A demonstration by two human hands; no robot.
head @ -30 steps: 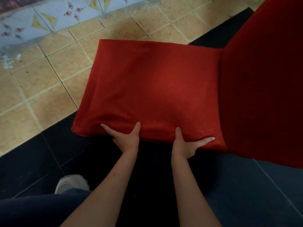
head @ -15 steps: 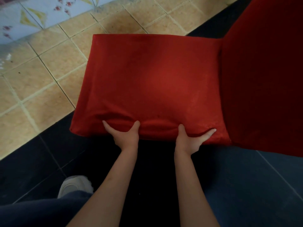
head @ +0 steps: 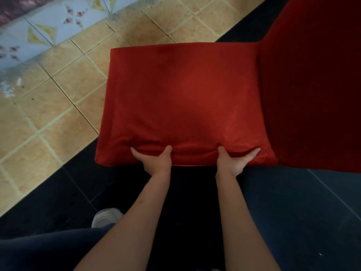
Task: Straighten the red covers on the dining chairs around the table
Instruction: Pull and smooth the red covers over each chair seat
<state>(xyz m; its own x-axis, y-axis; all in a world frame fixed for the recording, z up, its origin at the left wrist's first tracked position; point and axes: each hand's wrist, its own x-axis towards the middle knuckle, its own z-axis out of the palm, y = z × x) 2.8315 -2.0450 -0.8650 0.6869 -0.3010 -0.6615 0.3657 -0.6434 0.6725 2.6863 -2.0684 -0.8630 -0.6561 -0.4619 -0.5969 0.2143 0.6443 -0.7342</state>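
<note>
I see the red cover [head: 185, 98] stretched over the seat of a dining chair, its long axis running left to right across my view, with the covered backrest [head: 316, 85] rising at the seat's right end. The fabric lies smooth over most of the seat; along the near edge of the seat it bunches into a shallow horizontal fold.

Both hands sit on that near edge. My left hand [head: 156, 160] is toward the seat's left half, thumb up on the top face and the other digits spread along the side drop, pinching the fold between them. My right hand [head: 234, 163] is toward the backrest end, thumb up likewise, index stretched out along the edge toward the backrest. I read both sets of fingers as gripping the cloth (the undersides are hidden, so how deep the hold goes I cannot tell).

The slack lies directly ahead of the fingers and between the two hands, so I judge the next pull has to go toward me and downward, off the seat's edge. The right hand is nearer the backrest seam, the left nearer the free left corner [head: 101, 161].

Beyond the seat's far and left sides is tan floor tile [head: 58, 106]; under its near edge, dark tile, with a pale shoe [head: 106, 217] near my left forearm.
</note>
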